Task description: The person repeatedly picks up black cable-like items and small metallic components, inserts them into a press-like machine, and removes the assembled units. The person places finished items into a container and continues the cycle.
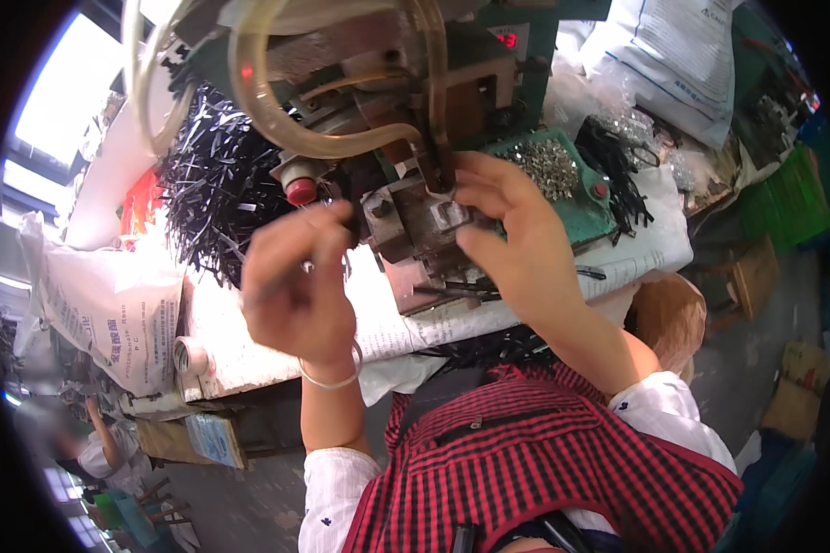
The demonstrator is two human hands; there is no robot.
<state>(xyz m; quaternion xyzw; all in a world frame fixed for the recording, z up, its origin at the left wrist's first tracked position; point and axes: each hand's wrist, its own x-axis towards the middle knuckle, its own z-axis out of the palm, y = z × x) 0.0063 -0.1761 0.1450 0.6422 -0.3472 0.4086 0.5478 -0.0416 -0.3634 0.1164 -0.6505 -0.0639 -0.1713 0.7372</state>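
Note:
A small bench press machine stands in front of me, with a metal fixture block at its working point. At the block's right side is my right hand, its curled fingers and thumb apart, with the fingertips close to the tooling; I see nothing held between them. To the left of the block, my left hand is raised with bent fingers, smeared by motion. A dark bit shows by its fingertips, too blurred to name. A red push button sits just beyond this hand.
A big heap of black strips lies left of the machine. On the right, a green tray holds small shiny metal pieces; more black strips lie beside it. Clear hoses loop overhead. A tape roll rests at the table's left edge.

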